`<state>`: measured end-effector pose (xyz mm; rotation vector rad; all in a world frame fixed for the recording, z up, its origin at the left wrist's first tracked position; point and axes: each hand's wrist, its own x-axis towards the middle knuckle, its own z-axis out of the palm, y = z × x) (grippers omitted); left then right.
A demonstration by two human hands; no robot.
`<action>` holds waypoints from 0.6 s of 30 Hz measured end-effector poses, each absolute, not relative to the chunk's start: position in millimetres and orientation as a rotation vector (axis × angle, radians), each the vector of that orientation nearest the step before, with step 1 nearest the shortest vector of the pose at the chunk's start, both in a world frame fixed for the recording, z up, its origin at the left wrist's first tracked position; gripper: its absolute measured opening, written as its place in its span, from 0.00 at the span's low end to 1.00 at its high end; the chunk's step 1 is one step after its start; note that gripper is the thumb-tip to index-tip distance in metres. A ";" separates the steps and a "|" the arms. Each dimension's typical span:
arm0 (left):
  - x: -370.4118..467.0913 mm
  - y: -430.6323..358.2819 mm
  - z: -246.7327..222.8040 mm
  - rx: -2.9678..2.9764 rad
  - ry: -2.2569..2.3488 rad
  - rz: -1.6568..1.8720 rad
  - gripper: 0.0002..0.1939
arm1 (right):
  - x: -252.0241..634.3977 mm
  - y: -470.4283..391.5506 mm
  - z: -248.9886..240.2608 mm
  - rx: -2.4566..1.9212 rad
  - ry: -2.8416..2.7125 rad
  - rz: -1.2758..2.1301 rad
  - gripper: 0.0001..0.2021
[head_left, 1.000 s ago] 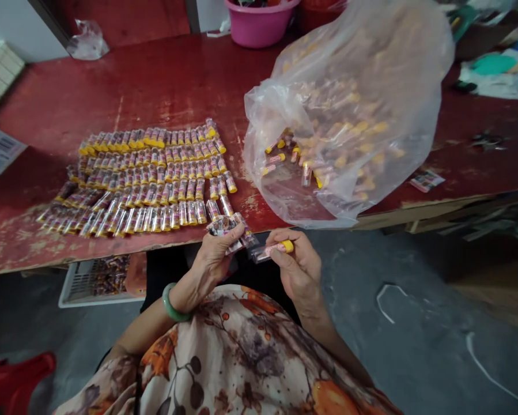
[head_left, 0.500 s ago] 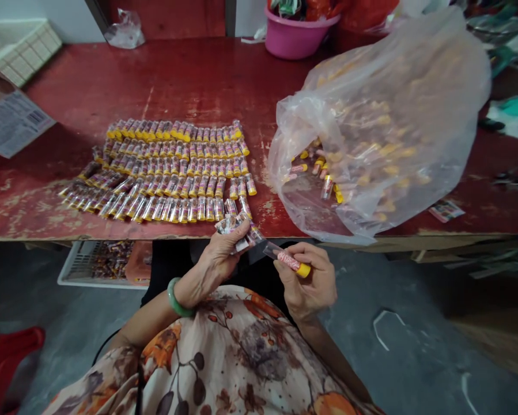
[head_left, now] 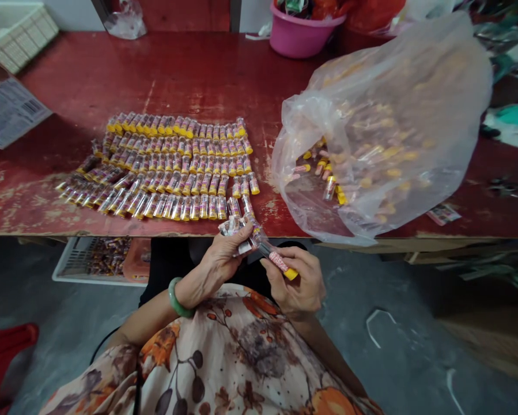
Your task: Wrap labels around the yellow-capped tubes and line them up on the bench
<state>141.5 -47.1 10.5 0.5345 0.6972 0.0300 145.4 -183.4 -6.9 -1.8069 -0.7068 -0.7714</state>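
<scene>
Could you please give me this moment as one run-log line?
left hand: holding small printed pieces | right hand: holding yellow-ended tube | red table: tube rows at left, translucent bag at right

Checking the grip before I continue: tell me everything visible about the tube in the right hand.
The tube looks like slim clear plastic, with a yellow cap nearest the person and a pink-and-white pattern beside it. The right hand holds it between thumb and fingers, in front of the red table. It slants, its clear end toward the left hand; contact there is unclear.
</scene>
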 end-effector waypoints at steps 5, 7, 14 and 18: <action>140.4 -47.6 5.0 0.603 0.694 0.092 0.22 | 147.4 -182.0 -15.1 -1.805 -0.589 -0.754 0.12; 140.4 -48.3 3.5 0.638 0.710 0.126 0.22 | 147.1 -180.7 -15.1 -1.862 -0.685 -0.851 0.15; 138.7 -49.2 -1.1 0.682 0.676 0.182 0.21 | 148.5 -180.9 -18.3 -1.734 -0.530 -0.526 0.09; 137.1 -49.2 -2.6 0.709 0.728 0.102 0.22 | 151.5 -183.7 -23.1 -1.796 -0.530 -0.549 0.09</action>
